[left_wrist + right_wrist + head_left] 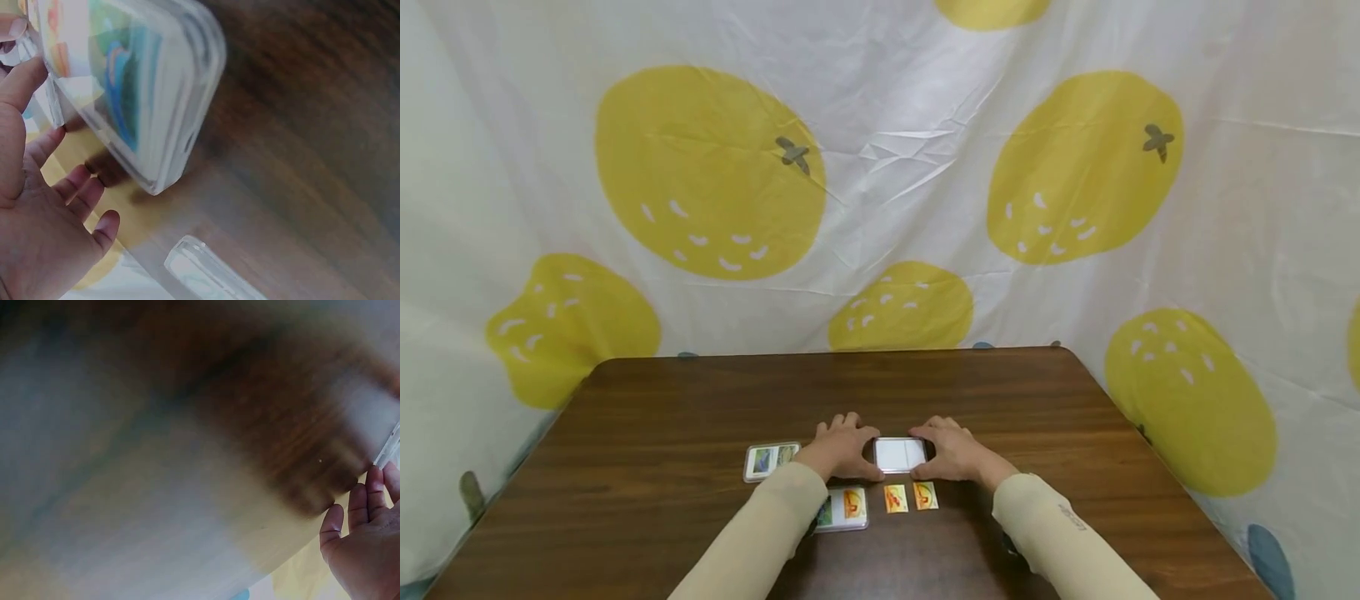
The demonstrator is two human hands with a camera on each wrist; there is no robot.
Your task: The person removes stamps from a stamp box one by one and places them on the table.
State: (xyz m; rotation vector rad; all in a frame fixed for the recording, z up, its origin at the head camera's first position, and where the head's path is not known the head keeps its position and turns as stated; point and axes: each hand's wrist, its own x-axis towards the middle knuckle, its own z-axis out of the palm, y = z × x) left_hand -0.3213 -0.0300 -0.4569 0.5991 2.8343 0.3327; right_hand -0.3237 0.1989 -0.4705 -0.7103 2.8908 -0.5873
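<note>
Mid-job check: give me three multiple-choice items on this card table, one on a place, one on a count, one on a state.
1. Where is the white-topped case?
A. between both hands
B. at the table's far edge
C. on the left sleeve

2. How many small orange cards lie loose near the right hand?
A. none
B. two
C. five

3. How is the left hand placed?
A. raised in the air
B. under the table
C. against the case's side

Answers: 1 A, a hand flanks each end; 2 B, a pair lies just below the case; 3 C, its fingers meet the case's left end on the table.
</note>
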